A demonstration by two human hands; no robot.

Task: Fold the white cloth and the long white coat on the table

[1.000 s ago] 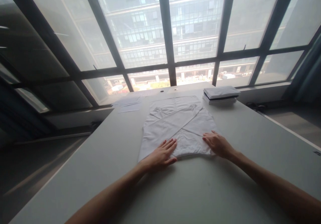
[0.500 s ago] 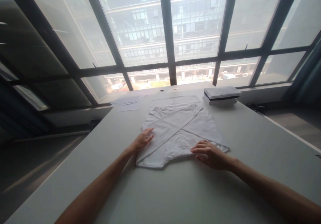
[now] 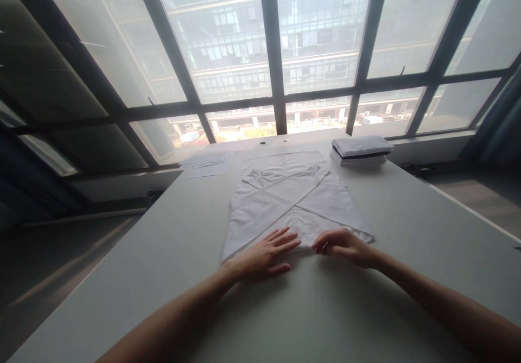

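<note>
A white garment [image 3: 280,195] lies on the pale table [image 3: 317,319], its sleeves folded crosswise over its body. My left hand [image 3: 266,254] is at its near edge with fingers spread, over the cloth and palm down; it covers part of the near left edge. Just to the right, my right hand [image 3: 344,246] has its fingers curled together at the near edge of the garment, pinching the cloth there. The fingertips of the two hands are a short distance apart.
Thin white sheets [image 3: 207,162] lie at the table's far left. A stack of folded cloth [image 3: 360,151], white with a dark layer, sits at the far right. Large windows with dark frames [image 3: 279,113] stand behind the table.
My left hand has moved right and nearer, from the garment's left side to its near edge. My right hand's fingers have closed at the near edge.
</note>
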